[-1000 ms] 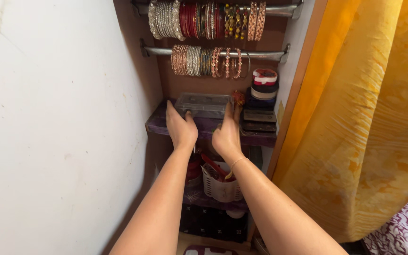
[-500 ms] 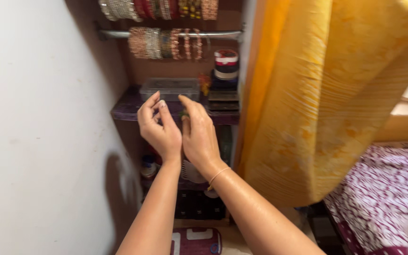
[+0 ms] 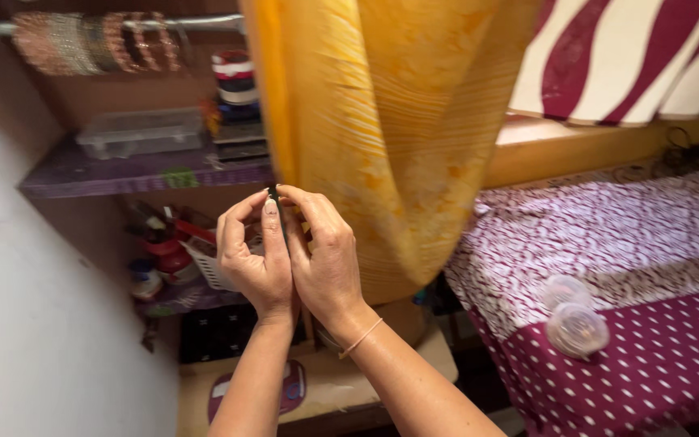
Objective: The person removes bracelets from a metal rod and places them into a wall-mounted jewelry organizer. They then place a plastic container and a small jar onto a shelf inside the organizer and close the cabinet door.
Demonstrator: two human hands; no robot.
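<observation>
My left hand (image 3: 252, 255) and my right hand (image 3: 325, 255) are raised together in front of me, fingertips meeting. Between them they pinch a small thin dark object (image 3: 274, 198), too small to identify. A thin band circles my right wrist. Behind my hands hangs a yellow curtain (image 3: 390, 121). Further back on the left a purple shelf (image 3: 123, 174) carries a clear plastic box (image 3: 141, 132), with rows of bangles (image 3: 95, 40) on a rod above it.
A white wall (image 3: 34, 307) fills the left. A lower shelf holds a white basket (image 3: 208, 267) and small jars. On the right a bed with a maroon dotted cover (image 3: 649, 356) bears two clear round plastic containers (image 3: 576, 320).
My hands have drawn back from the shelf and come together, pinching the small dark object. The view has swung right, bringing the curtain and the bed into sight.
</observation>
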